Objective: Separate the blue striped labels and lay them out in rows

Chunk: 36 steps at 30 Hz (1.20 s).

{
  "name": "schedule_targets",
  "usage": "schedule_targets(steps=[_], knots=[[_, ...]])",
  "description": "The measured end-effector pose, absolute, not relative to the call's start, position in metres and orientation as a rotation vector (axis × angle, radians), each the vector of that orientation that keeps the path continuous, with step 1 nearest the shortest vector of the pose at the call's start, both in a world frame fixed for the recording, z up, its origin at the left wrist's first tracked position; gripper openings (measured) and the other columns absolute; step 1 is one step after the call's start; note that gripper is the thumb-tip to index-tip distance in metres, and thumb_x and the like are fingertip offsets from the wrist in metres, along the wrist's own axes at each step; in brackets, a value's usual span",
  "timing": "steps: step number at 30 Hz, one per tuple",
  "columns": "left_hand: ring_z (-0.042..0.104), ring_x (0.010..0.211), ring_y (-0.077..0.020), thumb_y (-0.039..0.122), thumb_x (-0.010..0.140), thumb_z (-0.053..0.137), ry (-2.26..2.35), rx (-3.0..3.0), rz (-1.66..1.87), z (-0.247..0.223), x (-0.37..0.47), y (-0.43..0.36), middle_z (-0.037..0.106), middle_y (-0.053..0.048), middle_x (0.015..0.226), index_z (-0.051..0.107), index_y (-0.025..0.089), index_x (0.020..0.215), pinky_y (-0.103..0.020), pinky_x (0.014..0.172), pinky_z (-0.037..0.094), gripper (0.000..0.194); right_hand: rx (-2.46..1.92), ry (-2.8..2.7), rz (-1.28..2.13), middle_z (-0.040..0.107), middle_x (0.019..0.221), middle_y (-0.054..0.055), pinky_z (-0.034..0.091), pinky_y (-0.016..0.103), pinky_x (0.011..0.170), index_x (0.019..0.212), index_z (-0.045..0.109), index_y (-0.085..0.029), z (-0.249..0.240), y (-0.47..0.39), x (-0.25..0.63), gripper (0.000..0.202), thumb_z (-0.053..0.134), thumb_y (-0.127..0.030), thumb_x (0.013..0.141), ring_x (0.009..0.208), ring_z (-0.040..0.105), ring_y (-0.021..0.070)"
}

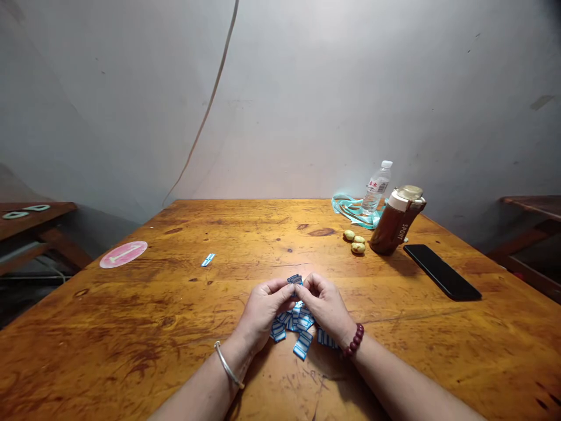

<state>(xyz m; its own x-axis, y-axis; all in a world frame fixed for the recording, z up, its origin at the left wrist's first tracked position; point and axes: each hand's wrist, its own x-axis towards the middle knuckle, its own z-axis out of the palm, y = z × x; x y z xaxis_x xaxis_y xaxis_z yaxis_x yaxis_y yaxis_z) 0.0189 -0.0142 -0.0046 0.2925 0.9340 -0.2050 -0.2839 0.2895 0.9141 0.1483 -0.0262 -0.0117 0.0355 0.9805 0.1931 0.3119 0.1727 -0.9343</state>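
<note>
My left hand [268, 302] and my right hand [324, 302] meet near the front middle of the wooden table. Both pinch a small blue-and-white striped label [295, 280] between thumbs and fingers; the fingertips partly cover it. Under and between the hands lies a loose pile of similar blue-and-white labels [302, 345], some hidden by my right hand and wrist. Farther off to the left, one or two more striped labels [208, 259] lie flat on the wood, apart from the pile.
Right of the hands stand a brown sports bottle [390, 228] and a clear water bottle [376, 190] beside turquoise ribbon [346, 207]. Small yellowish potato-like lumps [358, 248] and a black phone [442, 272] lie nearby. A pink oval sticker [124, 254] is at left; a wall closes the back.
</note>
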Motion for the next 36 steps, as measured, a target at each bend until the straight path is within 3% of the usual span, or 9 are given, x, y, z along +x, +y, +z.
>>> schedule_targets(steps=[8, 23, 36], knots=[[0.054, 0.058, -0.0061, 0.027, 0.066, 0.063, 0.891, 0.850, 1.014, -0.0016, 0.0138, -0.0124, 0.059, 0.001, 0.069, 0.061, 0.014, 0.074, -0.016, 0.055, 0.044, 0.015, -1.228, -1.620, 0.708, 0.047, 0.059, -0.003, 0.032, 0.019, 0.049, 0.065, 0.048, -0.016, -0.0047, -0.0316, 0.1488, 0.017, 0.048, -0.029, 0.076, 0.053, 0.041, 0.0077], [0.057, 0.064, -0.0101, 0.032, 0.064, 0.063, 0.886, 0.969, 0.941, -0.0020, 0.0150, -0.0151, 0.063, -0.004, 0.075, 0.064, 0.013, 0.080, -0.018, 0.057, 0.044, 0.025, -1.174, -1.483, 0.828, 0.050, 0.061, -0.002, 0.037, 0.020, 0.053, 0.065, 0.049, -0.017, -0.0056, -0.0301, 0.1489, 0.013, 0.048, -0.026, 0.075, 0.057, 0.045, 0.0097], [0.053, 0.055, -0.0092, 0.035, 0.064, 0.062, 0.940, 1.105, 0.930, 0.0002, 0.0164, -0.0143, 0.062, -0.002, 0.063, 0.065, 0.012, 0.075, -0.018, 0.052, 0.040, 0.025, -1.159, -1.486, 0.767, 0.051, 0.064, -0.001, 0.038, 0.022, 0.057, 0.071, 0.052, -0.017, -0.0066, -0.0313, 0.1506, 0.011, 0.046, -0.025, 0.076, 0.060, 0.046, 0.0109]])
